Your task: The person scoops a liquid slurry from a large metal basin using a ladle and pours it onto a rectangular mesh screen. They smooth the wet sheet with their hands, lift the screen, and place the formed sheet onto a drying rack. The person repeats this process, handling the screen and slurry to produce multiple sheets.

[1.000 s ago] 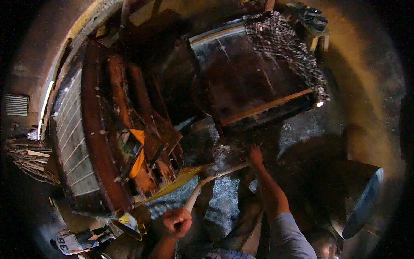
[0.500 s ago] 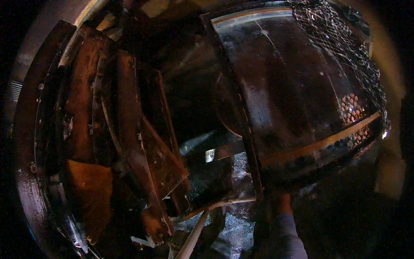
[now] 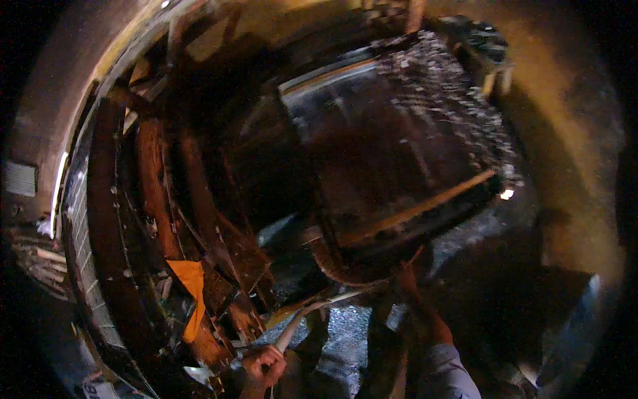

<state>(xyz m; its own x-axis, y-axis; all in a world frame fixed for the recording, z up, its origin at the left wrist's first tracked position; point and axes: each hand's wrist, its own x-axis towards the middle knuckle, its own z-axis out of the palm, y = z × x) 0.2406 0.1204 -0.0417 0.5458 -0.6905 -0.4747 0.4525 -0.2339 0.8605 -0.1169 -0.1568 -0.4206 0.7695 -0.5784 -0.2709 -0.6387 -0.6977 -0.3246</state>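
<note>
My left hand (image 3: 264,366), at the lower middle, is closed around the lower end of a pale wooden stick (image 3: 290,328). The stick slants up and away, then bends right towards my right hand. My right hand (image 3: 407,278) reaches forward from a light sleeve, dim and blurred. It lies at the right end of a curved brown strip (image 3: 325,263); whether its fingers grip the strip is not clear. Just beyond stands a big dark panel (image 3: 372,153) with a light wooden bar (image 3: 425,205) along its near edge.
On the left stand dark wooden boards (image 3: 154,193), with an orange cloth-like piece (image 3: 193,292) hanging among them. Netting (image 3: 438,86) lies over the panel's far right corner. A grey vent (image 3: 20,178) is on the far-left wall. Shiny crumpled sheeting (image 3: 342,339) lies below the stick.
The view has swung, so the panel sits smaller and further left. My left hand has come into view on the stick. The curved strip now shows beside my right hand.
</note>
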